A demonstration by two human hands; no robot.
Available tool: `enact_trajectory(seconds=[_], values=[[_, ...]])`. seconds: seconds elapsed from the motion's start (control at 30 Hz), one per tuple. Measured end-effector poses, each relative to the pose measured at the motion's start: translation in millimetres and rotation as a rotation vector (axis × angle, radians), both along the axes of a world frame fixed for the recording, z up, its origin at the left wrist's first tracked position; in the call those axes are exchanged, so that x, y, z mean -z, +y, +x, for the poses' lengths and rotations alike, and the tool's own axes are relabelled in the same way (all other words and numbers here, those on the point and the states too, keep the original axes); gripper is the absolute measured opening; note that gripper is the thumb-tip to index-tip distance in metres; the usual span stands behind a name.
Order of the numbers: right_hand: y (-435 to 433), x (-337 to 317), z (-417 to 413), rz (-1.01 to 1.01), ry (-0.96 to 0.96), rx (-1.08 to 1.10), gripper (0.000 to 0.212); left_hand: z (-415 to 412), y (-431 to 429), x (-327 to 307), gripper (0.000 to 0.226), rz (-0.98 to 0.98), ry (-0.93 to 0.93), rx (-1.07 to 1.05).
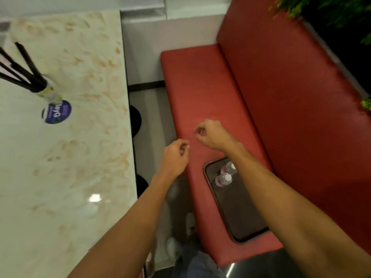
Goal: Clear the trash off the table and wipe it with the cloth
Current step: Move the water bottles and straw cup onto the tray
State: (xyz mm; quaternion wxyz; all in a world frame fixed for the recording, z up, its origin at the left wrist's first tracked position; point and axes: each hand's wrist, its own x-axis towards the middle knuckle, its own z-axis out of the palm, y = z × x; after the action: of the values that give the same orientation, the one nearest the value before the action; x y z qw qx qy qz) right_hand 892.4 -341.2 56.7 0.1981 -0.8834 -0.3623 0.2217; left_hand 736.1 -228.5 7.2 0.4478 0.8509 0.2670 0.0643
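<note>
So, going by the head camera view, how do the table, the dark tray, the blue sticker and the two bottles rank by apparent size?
1. table
2. dark tray
3. blue sticker
4. farther bottle and nearer bottle: they look alike, so unranked.

The cream, marble-patterned tabletop [66,177] shines glossy and smooth. The red padded bench seat [200,87] looks matt, leather-like. The dark brown rectangular tray [243,215] looks dull, grainy.

Two hands [176,155] [212,135], two water bottles [227,168] [223,179], one tray [241,207], one red bench [200,87], one table [80,177], one round sticker [58,112].
</note>
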Motion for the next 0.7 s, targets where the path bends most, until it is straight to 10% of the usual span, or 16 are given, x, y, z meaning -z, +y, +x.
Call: enact_trajectory(seconds=[0.7], values=[[297, -134, -111, 0.283, -0.002, -0.440, 0.020, -153, 249, -137, 0.019, 0.134, -0.257, -0.727]])
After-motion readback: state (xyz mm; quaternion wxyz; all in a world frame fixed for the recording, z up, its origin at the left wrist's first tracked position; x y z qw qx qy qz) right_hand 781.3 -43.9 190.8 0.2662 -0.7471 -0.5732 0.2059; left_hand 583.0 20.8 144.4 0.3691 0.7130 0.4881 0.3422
